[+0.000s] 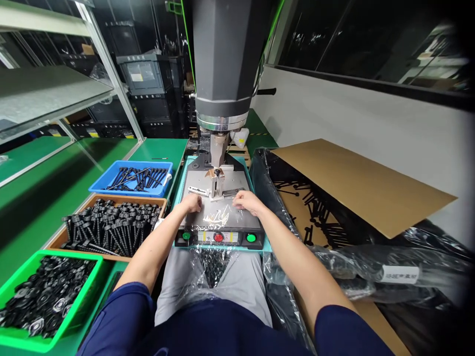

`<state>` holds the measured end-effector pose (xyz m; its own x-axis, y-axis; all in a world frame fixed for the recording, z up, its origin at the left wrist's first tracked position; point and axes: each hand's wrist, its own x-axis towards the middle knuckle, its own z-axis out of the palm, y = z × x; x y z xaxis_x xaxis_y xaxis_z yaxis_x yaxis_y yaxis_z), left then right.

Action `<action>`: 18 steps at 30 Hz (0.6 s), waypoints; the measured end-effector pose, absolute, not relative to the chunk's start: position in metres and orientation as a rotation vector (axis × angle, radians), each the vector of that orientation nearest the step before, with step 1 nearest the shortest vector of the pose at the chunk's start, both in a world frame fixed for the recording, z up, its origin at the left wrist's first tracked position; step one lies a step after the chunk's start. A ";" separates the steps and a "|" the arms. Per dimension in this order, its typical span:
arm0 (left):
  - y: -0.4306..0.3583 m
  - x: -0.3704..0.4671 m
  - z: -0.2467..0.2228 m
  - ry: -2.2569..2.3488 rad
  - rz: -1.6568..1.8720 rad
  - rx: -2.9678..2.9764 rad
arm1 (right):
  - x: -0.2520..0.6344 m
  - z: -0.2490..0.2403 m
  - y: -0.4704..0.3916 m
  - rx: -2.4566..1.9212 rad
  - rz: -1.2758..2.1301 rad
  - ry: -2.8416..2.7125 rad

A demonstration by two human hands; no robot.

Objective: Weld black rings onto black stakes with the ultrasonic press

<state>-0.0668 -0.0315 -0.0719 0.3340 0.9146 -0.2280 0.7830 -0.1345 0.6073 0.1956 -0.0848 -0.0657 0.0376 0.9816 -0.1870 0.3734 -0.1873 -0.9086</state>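
Note:
My left hand [192, 202] lies on the left part of the machine's metal base plate [195, 217], its fingers curled and nothing showing in them. On the other side of the plate my right hand [247, 201] also has its fingers drawn together, with no object visible in them. Between the hands stands a small upright metal fixture [216, 187]. A black round-headed part [217, 173] sits at its top, right under the machine's tapered press head [218, 148]. Neither hand touches the fixture's upright block.
On the left are a blue tray [129, 192] of black rods, a brown tray [107, 253] of knobbed black rods and a green bin [97, 269] of black discs. Green buttons [251, 238] and a red button [218, 237] line the front. Cardboard [363, 183] lies right.

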 end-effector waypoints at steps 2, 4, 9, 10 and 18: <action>-0.031 -0.070 -0.065 1.362 0.272 1.894 | 0.199 -0.052 -0.089 -1.549 1.211 -1.323; -0.030 -0.074 -0.054 1.233 0.313 1.832 | 0.204 -0.037 -0.089 -1.490 1.235 -1.274; -0.021 -0.089 -0.013 1.039 0.444 1.695 | 0.213 0.000 -0.072 -1.355 1.287 -1.063; -0.018 -0.091 -0.005 1.021 0.491 1.653 | 0.213 0.006 -0.066 -1.356 1.280 -1.019; 0.011 -0.087 0.027 1.065 0.894 1.172 | 0.210 0.028 -0.009 -1.421 1.165 -0.918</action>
